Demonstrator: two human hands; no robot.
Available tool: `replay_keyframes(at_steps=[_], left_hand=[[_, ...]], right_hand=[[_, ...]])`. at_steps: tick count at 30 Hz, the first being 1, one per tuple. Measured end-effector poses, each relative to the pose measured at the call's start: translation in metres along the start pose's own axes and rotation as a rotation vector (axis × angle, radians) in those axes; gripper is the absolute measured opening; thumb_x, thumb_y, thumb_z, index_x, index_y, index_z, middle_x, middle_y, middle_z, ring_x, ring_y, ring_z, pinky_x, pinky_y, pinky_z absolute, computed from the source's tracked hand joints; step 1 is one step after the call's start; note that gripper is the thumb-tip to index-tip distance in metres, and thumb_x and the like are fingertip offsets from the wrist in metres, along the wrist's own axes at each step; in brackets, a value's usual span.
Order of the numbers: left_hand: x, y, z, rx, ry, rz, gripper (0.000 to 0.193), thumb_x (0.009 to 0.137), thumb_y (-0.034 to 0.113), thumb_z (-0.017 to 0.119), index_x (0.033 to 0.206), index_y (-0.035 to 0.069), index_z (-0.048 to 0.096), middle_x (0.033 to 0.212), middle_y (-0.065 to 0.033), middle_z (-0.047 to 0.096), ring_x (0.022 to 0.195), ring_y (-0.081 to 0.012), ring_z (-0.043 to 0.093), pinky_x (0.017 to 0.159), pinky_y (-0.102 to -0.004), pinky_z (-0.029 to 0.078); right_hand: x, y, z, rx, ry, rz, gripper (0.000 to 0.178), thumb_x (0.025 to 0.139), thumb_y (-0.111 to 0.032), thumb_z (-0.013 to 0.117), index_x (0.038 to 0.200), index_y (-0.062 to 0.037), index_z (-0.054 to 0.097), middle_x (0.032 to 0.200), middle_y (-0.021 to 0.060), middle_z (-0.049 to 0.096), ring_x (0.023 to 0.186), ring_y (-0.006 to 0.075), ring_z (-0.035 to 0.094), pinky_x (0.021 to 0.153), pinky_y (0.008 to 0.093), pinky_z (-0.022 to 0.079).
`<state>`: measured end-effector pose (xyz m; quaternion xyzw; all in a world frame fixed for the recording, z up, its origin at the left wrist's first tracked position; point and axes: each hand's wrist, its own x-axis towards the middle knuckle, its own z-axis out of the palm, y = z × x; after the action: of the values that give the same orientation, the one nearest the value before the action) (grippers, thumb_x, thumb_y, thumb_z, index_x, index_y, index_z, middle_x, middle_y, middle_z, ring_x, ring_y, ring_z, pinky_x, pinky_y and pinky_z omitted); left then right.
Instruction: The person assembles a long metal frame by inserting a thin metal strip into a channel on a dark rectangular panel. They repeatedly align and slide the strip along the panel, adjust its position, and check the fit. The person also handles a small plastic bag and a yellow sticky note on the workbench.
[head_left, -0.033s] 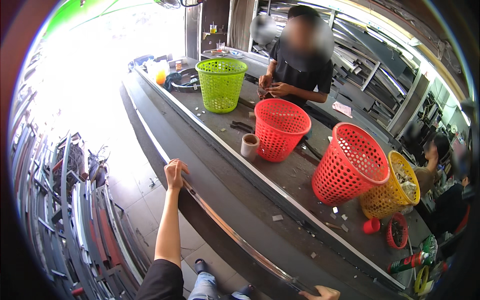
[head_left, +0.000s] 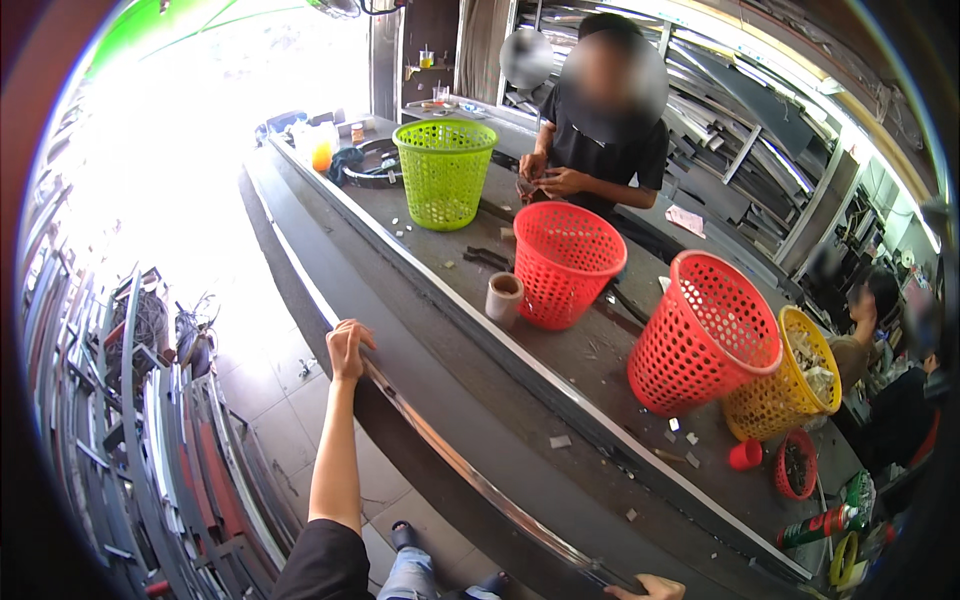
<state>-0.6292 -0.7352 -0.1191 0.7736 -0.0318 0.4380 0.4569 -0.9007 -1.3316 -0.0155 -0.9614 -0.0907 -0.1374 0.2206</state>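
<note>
A long, shiny metal strip [head_left: 470, 487] lies along the near edge of the dark workbench [head_left: 440, 345]. My left hand [head_left: 348, 348] curls its fingers over this strip, about midway along the near side. At the lower edge of the picture, my right hand [head_left: 652, 588] is closed at the strip's near right end; part of that hand is cut off. Across the bench, beyond a pale metal rail [head_left: 480, 322], stand a red perforated basket [head_left: 565, 275] and a small brown cup-like tube [head_left: 503, 300].
Green [head_left: 445, 180], second red [head_left: 690, 350] and yellow [head_left: 765, 395] baskets line the bench, with small scraps between them. A person [head_left: 605, 150] in black works opposite with both hands together. Stacked metal profiles [head_left: 190, 450] fill the floor at left.
Both hands keep their places on the strip. The baskets sit very slightly lower and further right in the picture.
</note>
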Motion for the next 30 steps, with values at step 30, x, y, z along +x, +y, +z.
replay_keyframes(at_steps=[30], left_hand=[[0.041, -0.048, -0.015, -0.15, -0.118, -0.179, 0.067, 0.102, 0.04, 0.035, 0.049, 0.003, 0.053, 0.046, -0.0054, 0.052, 0.042, -0.0146, 0.045, 0.046, -0.0304, 0.033]], right_hand=[[0.132, -0.179, 0.171, -0.221, 0.24, -0.191, 0.06, 0.06, -0.053, 0.093, 0.053, -0.0085, 0.054, 0.045, 0.0033, 0.05, 0.039, 0.0207, 0.052, 0.041, 0.0306, 0.038]])
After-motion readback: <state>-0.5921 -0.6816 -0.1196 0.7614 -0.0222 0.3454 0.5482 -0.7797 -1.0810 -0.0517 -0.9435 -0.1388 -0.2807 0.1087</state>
